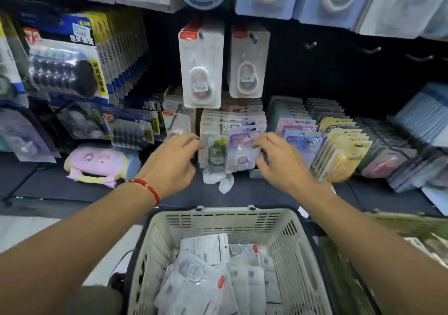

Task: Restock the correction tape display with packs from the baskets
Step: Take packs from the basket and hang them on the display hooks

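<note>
Both my hands reach into the lower row of correction tape packs on the display. My left hand (173,163), with a red string at the wrist, touches the left edge of a white pack with a green tape (214,148). My right hand (278,160) has its fingers curled on the right edge of a purple pack (241,151) standing at the front of its stack. Below my arms stands a cream basket (286,237) holding several white correction tape packs (206,266). Two white packs (201,67) hang on hooks above.
Blue and yellow packs (339,149) stand in rows to the right. Bare hooks (371,50) stick out at upper right. A pink pouch (101,164) lies on the shelf at left. A green basket (400,227) sits at lower right. Crumpled plastic (218,179) lies on the shelf edge.
</note>
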